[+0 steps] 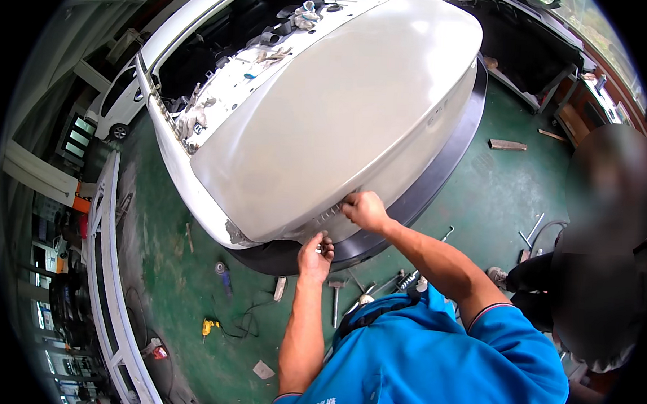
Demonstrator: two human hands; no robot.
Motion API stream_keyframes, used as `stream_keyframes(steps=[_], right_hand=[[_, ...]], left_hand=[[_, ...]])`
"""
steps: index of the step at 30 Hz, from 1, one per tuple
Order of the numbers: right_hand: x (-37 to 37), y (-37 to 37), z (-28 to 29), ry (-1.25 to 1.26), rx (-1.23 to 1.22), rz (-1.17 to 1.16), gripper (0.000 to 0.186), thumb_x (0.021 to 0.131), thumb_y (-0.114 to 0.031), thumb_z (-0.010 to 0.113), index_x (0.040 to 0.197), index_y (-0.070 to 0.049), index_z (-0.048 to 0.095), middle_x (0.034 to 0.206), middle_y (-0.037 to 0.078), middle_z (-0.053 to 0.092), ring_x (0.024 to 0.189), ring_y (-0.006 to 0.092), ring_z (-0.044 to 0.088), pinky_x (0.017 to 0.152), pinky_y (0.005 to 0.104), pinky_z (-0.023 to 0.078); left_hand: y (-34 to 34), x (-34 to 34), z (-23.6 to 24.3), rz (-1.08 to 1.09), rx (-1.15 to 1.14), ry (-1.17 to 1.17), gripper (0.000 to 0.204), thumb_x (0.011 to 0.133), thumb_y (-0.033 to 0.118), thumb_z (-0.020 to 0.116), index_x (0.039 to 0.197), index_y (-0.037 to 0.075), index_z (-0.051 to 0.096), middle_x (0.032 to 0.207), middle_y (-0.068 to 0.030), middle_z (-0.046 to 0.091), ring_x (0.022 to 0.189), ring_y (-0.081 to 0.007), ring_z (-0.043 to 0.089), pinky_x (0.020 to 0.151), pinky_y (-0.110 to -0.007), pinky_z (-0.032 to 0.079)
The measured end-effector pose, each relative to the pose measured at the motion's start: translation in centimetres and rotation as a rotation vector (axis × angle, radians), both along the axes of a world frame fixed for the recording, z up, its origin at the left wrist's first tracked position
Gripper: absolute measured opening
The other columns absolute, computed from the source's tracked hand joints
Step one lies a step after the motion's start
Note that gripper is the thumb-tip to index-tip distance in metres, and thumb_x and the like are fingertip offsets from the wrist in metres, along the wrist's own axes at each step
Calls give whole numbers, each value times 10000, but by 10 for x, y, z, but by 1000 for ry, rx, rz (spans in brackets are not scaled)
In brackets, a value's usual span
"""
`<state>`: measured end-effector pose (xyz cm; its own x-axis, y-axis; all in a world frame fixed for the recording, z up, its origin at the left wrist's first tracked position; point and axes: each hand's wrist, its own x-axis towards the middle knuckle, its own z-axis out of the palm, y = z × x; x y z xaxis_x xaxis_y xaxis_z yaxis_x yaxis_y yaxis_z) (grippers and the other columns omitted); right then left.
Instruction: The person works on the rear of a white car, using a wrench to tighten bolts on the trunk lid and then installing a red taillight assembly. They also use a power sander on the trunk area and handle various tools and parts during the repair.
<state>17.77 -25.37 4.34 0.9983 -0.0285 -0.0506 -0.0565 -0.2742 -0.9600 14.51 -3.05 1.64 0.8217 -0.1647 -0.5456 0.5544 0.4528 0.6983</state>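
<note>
A beige car trunk lid (327, 108) fills the middle. Along its lower rear face runs a row of small upright metal tabs (327, 215). My right hand (367, 210) is closed in a pinch at the right end of this row; what its fingertips grip is too small to tell. Lower and to the left, my left hand (314, 256) is closed just off the panel edge. Something small and shiny shows between its fingers, but its kind is unclear. Under the lid curves a dark grey bumper (440, 184). A rough grey patch (237, 231) marks the white body corner.
Gloves (306, 16) and loose parts lie on the white rear deck. On the green floor are a hammer (336, 301), a yellow power tool (209, 327), a purple-grey grinder (223, 277) and a wooden block (508, 145). A person (594, 286) is at the right; a white frame (108, 265) stands left.
</note>
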Motion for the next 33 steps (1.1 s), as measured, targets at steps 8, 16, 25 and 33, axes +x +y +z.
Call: stream_keyframes(steps=[8,16,25,33], right_hand=[[-11,-6,-7,373,505,-46,208,890,-166,668,1008,-2,715,792,104,710,640,149,660,550,309,522],[-63,-12,-43,388,985,196,330,896,-137,659,1185,20,670,990,95,724,797,169,687,678,277,549],[-31,20,-13,-48,-10,-128,501,920,-450,700,1081,25,719,845,170,717,807,335,703,722,430,540],[-24,25,-5,-237,-280,-87,322,982,-346,626,1036,-40,711,887,196,692,845,426,667,726,507,526]], left_hand=[[2,0,1,45,25,-23,175,953,191,690,1059,51,695,851,-41,653,736,-155,621,606,-256,510],[-14,8,17,73,99,-210,187,947,153,718,1103,54,686,838,-16,629,710,-121,601,576,-248,478],[-32,13,24,35,1034,-729,267,973,195,675,1083,-46,708,806,-100,687,726,-197,633,673,-340,508],[-42,11,16,95,1555,-982,344,1015,248,569,858,-51,637,803,-225,687,719,-393,659,673,-478,502]])
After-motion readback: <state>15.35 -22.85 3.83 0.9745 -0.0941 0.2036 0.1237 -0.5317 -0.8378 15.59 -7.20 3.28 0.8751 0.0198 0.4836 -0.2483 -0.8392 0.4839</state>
